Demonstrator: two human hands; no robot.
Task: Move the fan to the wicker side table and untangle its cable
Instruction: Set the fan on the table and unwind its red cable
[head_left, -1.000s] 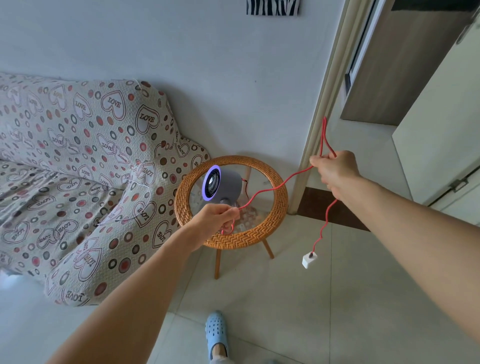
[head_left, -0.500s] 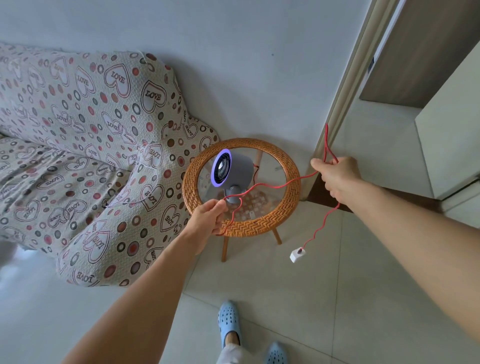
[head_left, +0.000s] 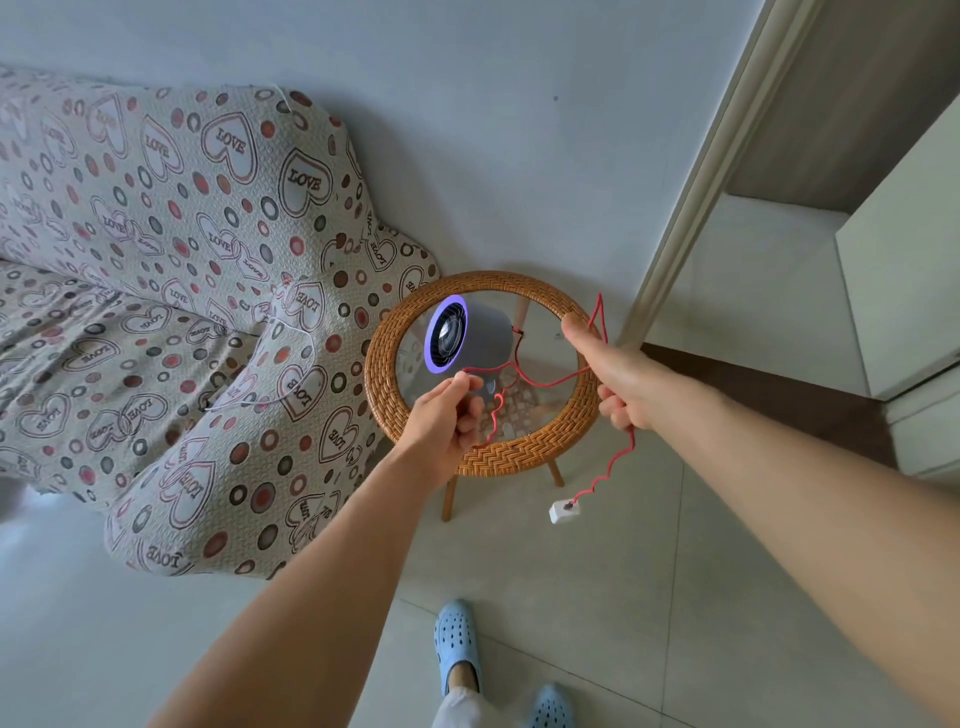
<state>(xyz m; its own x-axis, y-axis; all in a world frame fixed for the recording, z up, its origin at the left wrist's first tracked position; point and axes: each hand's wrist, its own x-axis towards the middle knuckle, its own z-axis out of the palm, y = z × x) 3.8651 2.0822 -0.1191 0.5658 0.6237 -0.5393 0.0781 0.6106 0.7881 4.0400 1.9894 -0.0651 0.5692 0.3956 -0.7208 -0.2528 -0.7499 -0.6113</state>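
Head view: sofa (head_left: 156, 291) (heart-patterned) beside wicker side table (head_left: 519, 457).

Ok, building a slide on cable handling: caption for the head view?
Both hands stretch the red cable of the fan standing on the wicker side table.

Open floor (head_left: 597, 582) before the wicker side table (head_left: 524, 449); sofa (head_left: 182, 322) close left, wall (head_left: 519, 156) behind, door frame (head_left: 691, 208) right.
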